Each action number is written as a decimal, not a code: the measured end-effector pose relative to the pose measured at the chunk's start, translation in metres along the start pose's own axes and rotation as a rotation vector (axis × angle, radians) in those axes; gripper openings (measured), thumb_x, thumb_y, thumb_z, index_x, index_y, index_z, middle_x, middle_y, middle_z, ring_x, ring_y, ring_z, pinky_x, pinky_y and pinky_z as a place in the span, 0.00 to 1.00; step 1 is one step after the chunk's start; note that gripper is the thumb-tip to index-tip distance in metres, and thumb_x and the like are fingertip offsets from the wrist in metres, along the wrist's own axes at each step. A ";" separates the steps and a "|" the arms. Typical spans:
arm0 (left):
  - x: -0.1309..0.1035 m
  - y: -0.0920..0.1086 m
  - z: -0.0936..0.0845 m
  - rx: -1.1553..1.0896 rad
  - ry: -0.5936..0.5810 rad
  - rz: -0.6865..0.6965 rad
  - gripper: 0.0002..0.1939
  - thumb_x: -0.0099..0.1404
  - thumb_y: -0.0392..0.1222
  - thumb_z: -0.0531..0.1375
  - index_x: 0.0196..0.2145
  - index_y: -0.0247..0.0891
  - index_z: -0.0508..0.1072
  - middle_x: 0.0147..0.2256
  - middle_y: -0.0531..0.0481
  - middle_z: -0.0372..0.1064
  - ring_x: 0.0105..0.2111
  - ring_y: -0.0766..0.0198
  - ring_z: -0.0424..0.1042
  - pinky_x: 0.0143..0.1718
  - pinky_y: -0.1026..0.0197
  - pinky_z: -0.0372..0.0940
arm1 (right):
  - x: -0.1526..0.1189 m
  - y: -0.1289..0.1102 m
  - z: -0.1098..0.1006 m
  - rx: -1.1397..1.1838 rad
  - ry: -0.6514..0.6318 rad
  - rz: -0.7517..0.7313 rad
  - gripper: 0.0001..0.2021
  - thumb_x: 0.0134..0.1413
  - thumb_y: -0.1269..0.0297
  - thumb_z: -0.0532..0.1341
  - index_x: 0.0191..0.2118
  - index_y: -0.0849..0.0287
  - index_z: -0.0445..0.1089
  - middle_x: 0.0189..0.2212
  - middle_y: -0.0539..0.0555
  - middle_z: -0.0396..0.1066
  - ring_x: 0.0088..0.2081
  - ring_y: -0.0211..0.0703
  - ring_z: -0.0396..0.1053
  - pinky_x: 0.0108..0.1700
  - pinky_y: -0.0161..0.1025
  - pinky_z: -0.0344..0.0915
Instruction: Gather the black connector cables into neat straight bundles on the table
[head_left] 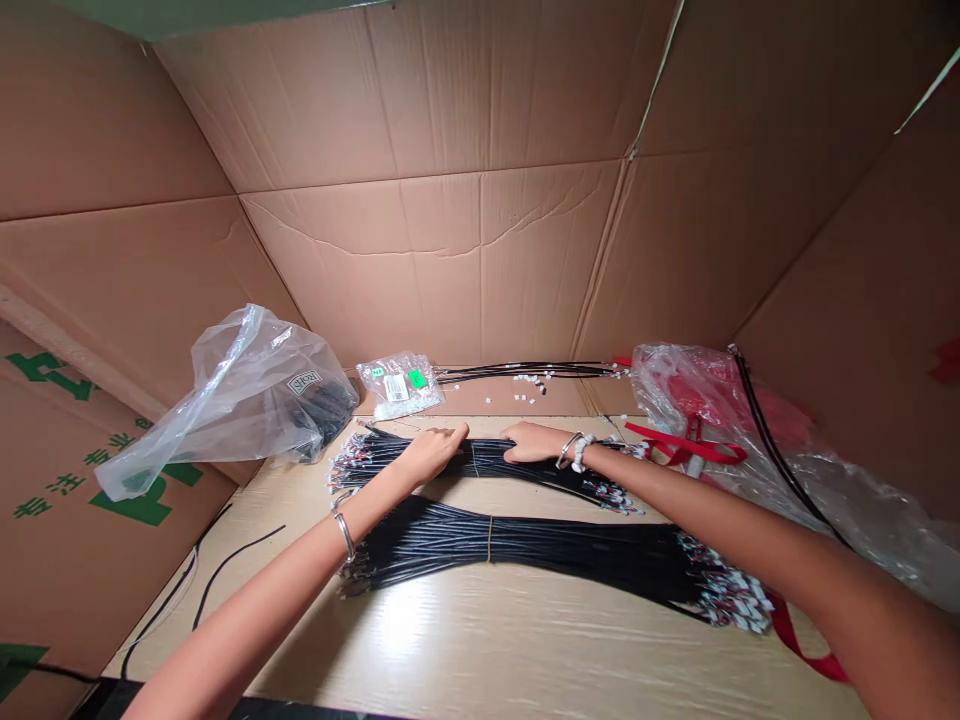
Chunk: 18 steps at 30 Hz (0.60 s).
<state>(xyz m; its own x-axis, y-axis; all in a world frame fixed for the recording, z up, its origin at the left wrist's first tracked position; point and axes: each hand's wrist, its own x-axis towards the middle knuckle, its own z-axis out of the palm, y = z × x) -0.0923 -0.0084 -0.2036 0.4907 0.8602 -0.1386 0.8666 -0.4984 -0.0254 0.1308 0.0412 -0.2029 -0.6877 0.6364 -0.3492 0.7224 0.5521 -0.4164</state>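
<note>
Two bundles of black cables lie crosswise on the table, with white connectors at their ends. The far cable bundle (491, 459) has a thin tie around its middle. My left hand (436, 452) grips it just left of the tie, fingers curled over the cables. On the other side of the tie, my right hand (536, 441) holds the same bundle, its fingertips partly hidden. Nearer to me rests the thicker cable bundle (540, 560), bound by a tan band at its middle and touched by neither hand.
A clear plastic bag (247, 400) with black contents stands at left. Behind the bundles are a small bag of white connectors (401, 385), loose white pieces (525, 398) and several thin black cables (532, 372). Red ribbon (694, 445) and crumpled plastic (825, 480) lie right. Cardboard walls (442, 230) enclose the table.
</note>
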 end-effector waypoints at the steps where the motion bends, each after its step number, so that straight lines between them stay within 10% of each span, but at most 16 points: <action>1: 0.001 0.002 0.001 -0.001 0.005 0.009 0.05 0.72 0.37 0.52 0.45 0.37 0.63 0.37 0.41 0.74 0.39 0.53 0.76 0.40 0.56 0.65 | -0.004 0.000 0.000 -0.004 0.006 -0.004 0.12 0.62 0.62 0.58 0.44 0.64 0.73 0.40 0.58 0.75 0.38 0.44 0.72 0.41 0.41 0.68; 9: 0.000 -0.009 0.009 0.063 0.115 0.162 0.06 0.72 0.36 0.51 0.43 0.39 0.66 0.36 0.46 0.69 0.37 0.59 0.72 0.42 0.58 0.62 | -0.019 -0.003 0.011 -0.130 0.112 0.018 0.18 0.55 0.63 0.54 0.50 0.62 0.69 0.37 0.63 0.76 0.33 0.49 0.72 0.30 0.38 0.56; 18: -0.002 -0.015 0.012 0.155 0.083 0.179 0.09 0.73 0.36 0.50 0.48 0.39 0.66 0.39 0.46 0.70 0.39 0.58 0.71 0.43 0.58 0.62 | -0.046 0.009 0.009 -0.199 0.190 -0.050 0.18 0.53 0.70 0.54 0.51 0.61 0.65 0.46 0.62 0.73 0.43 0.51 0.71 0.42 0.40 0.61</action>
<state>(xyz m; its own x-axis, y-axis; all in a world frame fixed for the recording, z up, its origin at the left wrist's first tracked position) -0.1076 -0.0038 -0.2143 0.6463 0.7597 -0.0725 0.7443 -0.6484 -0.1600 0.1680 0.0126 -0.1980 -0.7106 0.6849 -0.1612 0.7008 0.6682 -0.2498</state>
